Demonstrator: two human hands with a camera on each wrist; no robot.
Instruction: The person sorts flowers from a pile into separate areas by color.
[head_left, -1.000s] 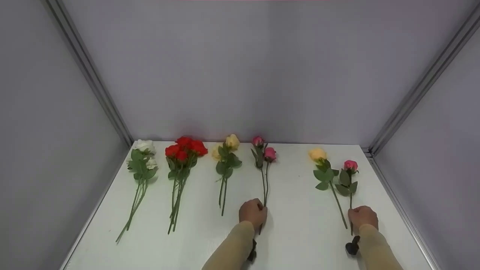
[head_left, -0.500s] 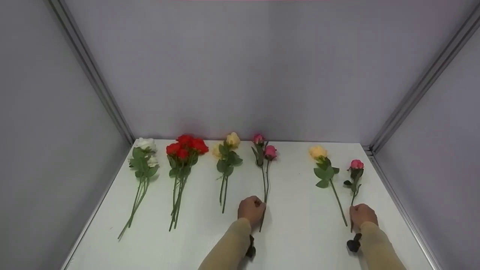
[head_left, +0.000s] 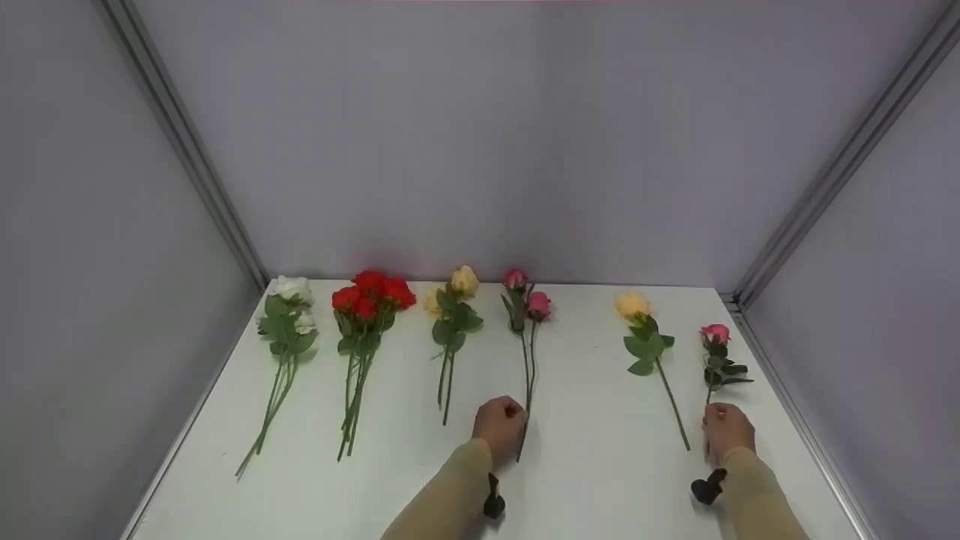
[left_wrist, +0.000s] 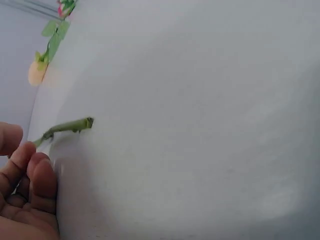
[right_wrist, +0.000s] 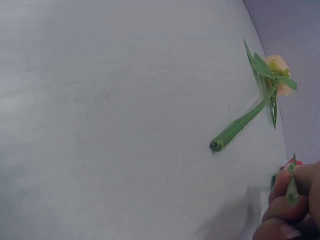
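My left hand [head_left: 500, 427] pinches the lower stem of a pink rose [head_left: 538, 304] between thumb and forefinger. A second pink rose [head_left: 515, 279] lies along it, their stems running together near the fingers. In the left wrist view, the cut stem end [left_wrist: 75, 125] sticks out past the fingertips. On the right side of the table, my right hand [head_left: 727, 431] pinches the stem of a separate pink rose [head_left: 715, 333]. The right wrist view shows that stem's end [right_wrist: 292, 196] between thumb and fingers. Left of this hand lies a single yellow rose [head_left: 634, 305], stem toward me.
White roses [head_left: 291, 289], a bunch of red roses [head_left: 369, 294] and pale yellow roses [head_left: 464, 281] lie in a row to the left on the white table [head_left: 592, 472]. Grey panels [head_left: 480, 135] stand behind the table and at both sides.
The right-hand pink rose has turned about its stem, its leaves swinging to the right, and its bloom has shifted slightly right. My left hand still holds its stem, with little movement.
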